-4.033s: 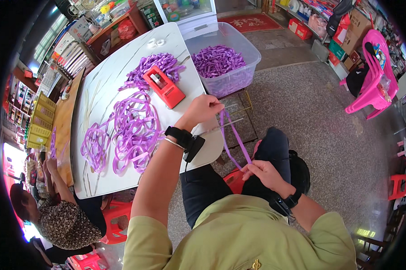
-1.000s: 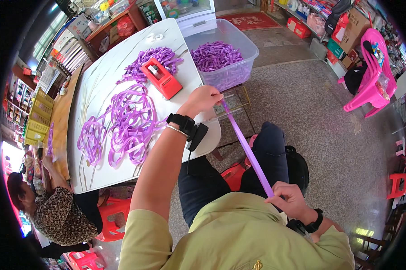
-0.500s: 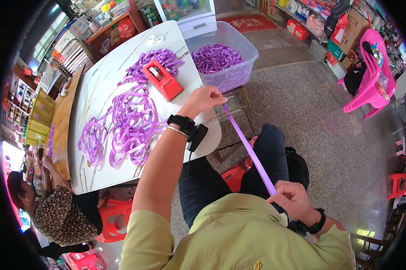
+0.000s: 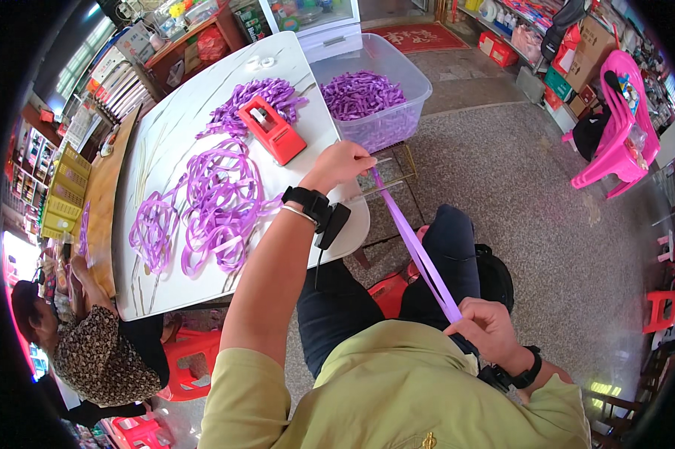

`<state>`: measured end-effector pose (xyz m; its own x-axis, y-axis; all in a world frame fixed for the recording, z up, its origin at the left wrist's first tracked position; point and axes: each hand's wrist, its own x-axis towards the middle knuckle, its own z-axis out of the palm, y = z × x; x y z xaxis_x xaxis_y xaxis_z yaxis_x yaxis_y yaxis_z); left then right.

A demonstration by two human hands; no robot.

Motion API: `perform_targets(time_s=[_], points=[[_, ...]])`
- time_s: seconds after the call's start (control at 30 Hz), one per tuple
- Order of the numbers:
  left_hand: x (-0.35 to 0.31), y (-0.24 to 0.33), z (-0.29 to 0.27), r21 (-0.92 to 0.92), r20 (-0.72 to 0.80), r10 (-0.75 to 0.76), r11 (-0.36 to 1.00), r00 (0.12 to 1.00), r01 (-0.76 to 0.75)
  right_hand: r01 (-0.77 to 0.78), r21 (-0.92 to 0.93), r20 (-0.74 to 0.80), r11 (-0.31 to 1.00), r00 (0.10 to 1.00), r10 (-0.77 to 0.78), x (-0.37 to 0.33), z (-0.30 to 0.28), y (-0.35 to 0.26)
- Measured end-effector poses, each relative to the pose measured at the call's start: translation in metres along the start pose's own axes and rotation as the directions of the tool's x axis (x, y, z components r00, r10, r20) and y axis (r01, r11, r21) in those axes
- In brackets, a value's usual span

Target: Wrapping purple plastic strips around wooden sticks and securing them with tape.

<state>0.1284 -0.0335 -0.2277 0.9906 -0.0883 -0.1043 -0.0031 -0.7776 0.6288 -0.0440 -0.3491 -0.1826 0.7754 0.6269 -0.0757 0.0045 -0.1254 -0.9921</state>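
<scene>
From here, the left hand (image 4: 341, 163) pinches the upper end of a flat, satiny purple ribbon (image 4: 406, 227) right of centre; the right hand (image 4: 485, 329) pinches the lower. Likely light, limp, slippery; hold both ends.

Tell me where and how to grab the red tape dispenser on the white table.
Probably best to grip the red tape dispenser across its solid near end, from above and the right: its body is long and narrow, lying slantwise, with bare white table on that side, while a purple ribbon pile crowds its far end.
</scene>
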Motion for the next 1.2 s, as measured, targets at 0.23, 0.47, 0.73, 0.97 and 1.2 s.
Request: perform_targets(time_s=[0.23, 0.47, 0.73, 0.97, 1.2], points=[[-0.001, 0.001, 0.0, -0.002, 0.009, -0.012, 1.0, 1.0, 0.012, -0.066, -0.022, 0.002, 0.998, 0.998, 0.067, -0.005, 0.004, 0.001], [-0.002, 0.005, -0.001, 0.038, 0.001, -0.024, 0.999, 1.0, 0.024, -0.16, -0.057, 0.01, 0.985, 0.987, 0.161, -0.013, 0.005, 0.022], [-0.004, 0.003, -0.003, -0.009, 0.019, -0.003, 1.0, 1.0, 0.004, -0.193, 0.038, 0.045, 0.981, 0.981, 0.191, -0.013, 0.008, 0.025], [-0.003, -0.004, 0.001, -0.055, -0.021, 0.062, 0.996, 0.998, -0.064, -0.292, 0.096, 0.104, 0.952, 0.954, 0.282, -0.012, 0.013, 0.038], [-0.004, 0.004, -0.003, 0.02, 0.038, 0.017, 1.0, 0.999, -0.018, -0.407, 0.158, 0.143, 0.899, 0.911, 0.387, -0.009, 0.017, 0.032]])
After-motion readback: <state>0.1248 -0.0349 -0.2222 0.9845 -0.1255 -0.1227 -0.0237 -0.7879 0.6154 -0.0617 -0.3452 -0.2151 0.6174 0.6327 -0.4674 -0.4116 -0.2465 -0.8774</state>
